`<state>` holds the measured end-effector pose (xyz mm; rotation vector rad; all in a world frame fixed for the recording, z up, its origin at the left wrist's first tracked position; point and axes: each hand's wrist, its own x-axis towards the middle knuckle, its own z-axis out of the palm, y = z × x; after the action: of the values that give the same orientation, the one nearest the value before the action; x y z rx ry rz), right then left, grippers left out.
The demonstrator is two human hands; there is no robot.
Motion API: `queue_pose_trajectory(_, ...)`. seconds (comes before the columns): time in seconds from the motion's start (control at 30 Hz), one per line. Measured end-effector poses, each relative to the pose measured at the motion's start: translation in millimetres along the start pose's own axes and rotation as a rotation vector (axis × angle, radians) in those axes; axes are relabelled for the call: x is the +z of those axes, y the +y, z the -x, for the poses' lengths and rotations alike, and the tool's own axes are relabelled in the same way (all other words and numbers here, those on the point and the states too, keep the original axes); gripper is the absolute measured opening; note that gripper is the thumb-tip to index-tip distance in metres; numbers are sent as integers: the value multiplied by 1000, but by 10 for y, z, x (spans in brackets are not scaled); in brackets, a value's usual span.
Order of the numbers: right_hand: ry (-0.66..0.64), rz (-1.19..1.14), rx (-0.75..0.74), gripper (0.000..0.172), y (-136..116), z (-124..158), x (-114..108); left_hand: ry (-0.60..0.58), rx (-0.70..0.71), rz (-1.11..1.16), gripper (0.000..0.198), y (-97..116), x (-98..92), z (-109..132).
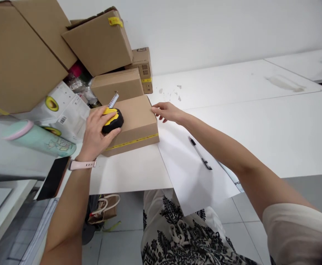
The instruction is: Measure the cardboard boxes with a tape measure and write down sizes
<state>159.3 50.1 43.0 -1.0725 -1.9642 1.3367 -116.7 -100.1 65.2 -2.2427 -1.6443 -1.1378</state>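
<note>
Right of a phone [53,178], the left hand [96,130] grips a yellow-and-black tape measure [116,122] at the top of a cardboard box [140,110] on the counter [133,171], the right hand [166,111] holds loosely bent, slightly parted fingers at the box's right edge, and a pen [199,151] lies on white paper [185,176].

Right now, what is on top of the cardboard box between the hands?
A yellow and black tape measure, held by the left hand, with some blade out. The part of the cardboard box beneath them is covered and cannot be seen.
</note>
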Motion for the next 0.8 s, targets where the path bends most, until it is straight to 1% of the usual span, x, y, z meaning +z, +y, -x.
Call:
queue_pose_trajectory(0.03, 27, 55, -27, 28, 37, 131, -109, 46, 14, -29, 51, 96, 2, 40)
queue_pose_trajectory(0.1, 120, 230, -54, 19, 151, 459, -340, 155, 57, -63, 55, 370, 51, 171)
queue_pose_trajectory(0.13, 173, 341, -29, 19, 223, 641, -442, 191, 87, -41, 57, 536, 112, 263)
queue_pose_trajectory(0.17, 196, 458, 21, 22, 302, 825, -524, 194, 147, 9, 60, 707, 202, 370)
queue_pose_trajectory(0.2, 179, 569, 90, 24, 384, 999, -579, 117, 183, 81, 60, 874, 321, 486)
queue_pose_trajectory(0.27, 103, 754, 208, 28, 545, 1299, -603, -239, 245, 185, 55, 1152, 623, 721)
queue_pose_trajectory(0.3, 67, 817, 257, 31, 620, 1417, -579, -417, 231, 180, 62, 1251, 791, 827)
queue_pose_trajectory(0.33, 39, 857, 282, 32, 688, 1514, -538, -552, 225, 166, 76, 1320, 955, 916)
queue_pose_trajectory(0.37, 8, 871, 294, 31, 750, 1591, -491, -666, 212, 147, 86, 1362, 1107, 987)
queue_pose_trajectory(0.4, -23, 865, 295, 28, 806, 1652, -446, -752, 210, 130, 93, 1383, 1239, 1035)
queue_pose_trajectory(0.43, -49, 846, 287, 22, 855, 1699, -411, -809, 215, 117, 97, 1391, 1347, 1062)
queue_pose_trajectory(0.5, -79, 794, 251, 12, 934, 1760, -389, -868, 240, 101, 98, 1403, 1493, 1058)
queue_pose_trajectory(0.57, -73, 711, 201, 17, 976, 1787, -439, -889, 269, 89, 97, 1448, 1571, 1003)
queue_pose_trajectory(0.6, -66, 629, 176, 20, 979, 1790, -485, -900, 284, 85, 98, 1490, 1597, 969)
queue_pose_trajectory(0.67, -62, 358, 125, 23, 937, 1776, -594, -912, 312, 82, 100, 1599, 1648, 900)
queue_pose_trajectory(0.73, -74, 29, 76, 29, 836, 1736, -690, -892, 339, 97, 101, 1710, 1709, 834)
queue_pose_trajectory(0.8, -71, -209, 21, 33, 706, 1669, -734, -853, 354, 135, 93, 1777, 1782, 754)
